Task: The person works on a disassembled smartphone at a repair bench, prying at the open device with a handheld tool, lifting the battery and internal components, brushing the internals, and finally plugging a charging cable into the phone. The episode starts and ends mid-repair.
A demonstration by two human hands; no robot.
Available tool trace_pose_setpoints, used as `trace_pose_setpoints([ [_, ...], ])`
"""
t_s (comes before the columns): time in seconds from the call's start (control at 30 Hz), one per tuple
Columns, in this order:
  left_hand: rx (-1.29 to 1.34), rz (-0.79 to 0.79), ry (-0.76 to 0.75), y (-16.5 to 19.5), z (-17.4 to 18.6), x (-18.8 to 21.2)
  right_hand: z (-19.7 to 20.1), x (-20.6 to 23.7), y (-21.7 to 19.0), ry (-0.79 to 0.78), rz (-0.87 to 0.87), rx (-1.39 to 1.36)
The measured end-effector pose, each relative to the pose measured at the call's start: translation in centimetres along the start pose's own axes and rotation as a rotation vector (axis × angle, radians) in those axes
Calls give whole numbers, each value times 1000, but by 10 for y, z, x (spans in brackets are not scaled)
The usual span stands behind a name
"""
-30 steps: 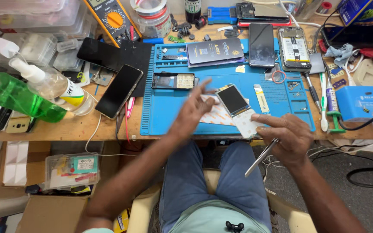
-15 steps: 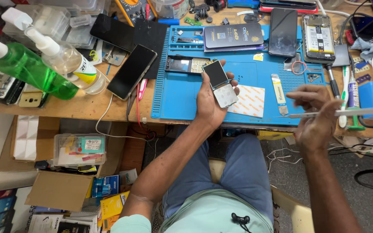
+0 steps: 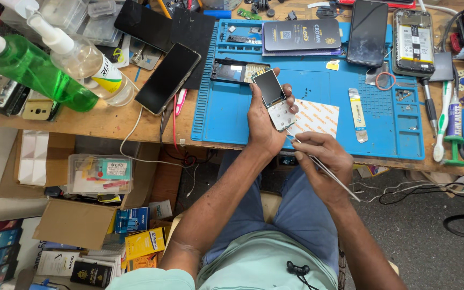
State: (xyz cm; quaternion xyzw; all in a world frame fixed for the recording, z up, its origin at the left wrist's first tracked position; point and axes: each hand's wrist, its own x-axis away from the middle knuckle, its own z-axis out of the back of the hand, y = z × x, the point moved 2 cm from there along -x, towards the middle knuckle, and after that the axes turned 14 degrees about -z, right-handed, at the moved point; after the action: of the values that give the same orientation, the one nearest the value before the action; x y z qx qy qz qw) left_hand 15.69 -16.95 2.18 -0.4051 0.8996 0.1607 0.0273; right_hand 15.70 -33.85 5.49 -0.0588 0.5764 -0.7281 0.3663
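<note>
Small glossy-screened keypad phone in left hand, thin metal tweezers in right hand

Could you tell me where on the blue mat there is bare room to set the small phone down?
The mat is bare between the left hand and the metal strip, above the sticker sheet. Its left part below the frame is also free. The top edge is crowded with phones.

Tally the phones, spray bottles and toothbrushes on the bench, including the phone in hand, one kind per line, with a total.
Phones: 5 - keypad phone in the left hand, black phone, dark phone, opened phone, dark slab.
Spray bottles: 2 - green, clear.
Toothbrushes: 2 - white, green.
Total: 9
</note>
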Motion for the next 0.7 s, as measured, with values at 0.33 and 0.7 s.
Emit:
trace_pose_setpoints([
  [0.33,-54,1,27,0,-2,1,-7,1,15,40,35,27],
  [0.7,-4,10,30,0,-1,1,-12,1,13,43,85,128],
])
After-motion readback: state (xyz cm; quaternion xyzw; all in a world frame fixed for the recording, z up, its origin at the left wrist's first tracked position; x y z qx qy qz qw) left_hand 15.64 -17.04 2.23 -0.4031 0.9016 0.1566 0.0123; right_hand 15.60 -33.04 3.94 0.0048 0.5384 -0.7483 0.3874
